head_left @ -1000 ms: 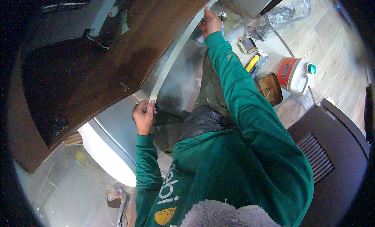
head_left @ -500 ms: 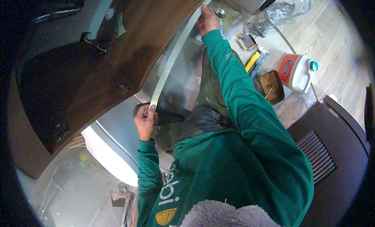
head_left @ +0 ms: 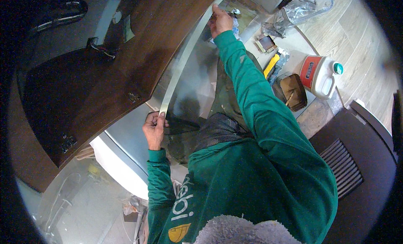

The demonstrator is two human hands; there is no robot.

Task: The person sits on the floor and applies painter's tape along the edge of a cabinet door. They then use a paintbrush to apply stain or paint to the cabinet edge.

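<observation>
A long pale flat strip (head_left: 178, 71) is stretched along the edge of a dark brown wood panel (head_left: 138, 59). My left hand (head_left: 153, 128) pinches its near end between thumb and fingers, below the panel's corner. Farther off, my right hand (head_left: 221, 22) is closed on the strip near its far end, close to the panel's edge; the strip's tip runs past the top of the view. I cannot tell whether the strip touches the edge along its whole length.
To the right stand a white jug (head_left: 321, 78) with a red label and green cap, and an open tin (head_left: 292, 92) with a stick in it. A yellow-handled tool (head_left: 272, 65) lies beside them. A dark louvered panel (head_left: 352, 160) is at the right, a white curved fixture (head_left: 119, 166) at the left.
Both hands and the strip have shifted slightly left, closer to the panel's edge. The grip of each hand looks the same.
</observation>
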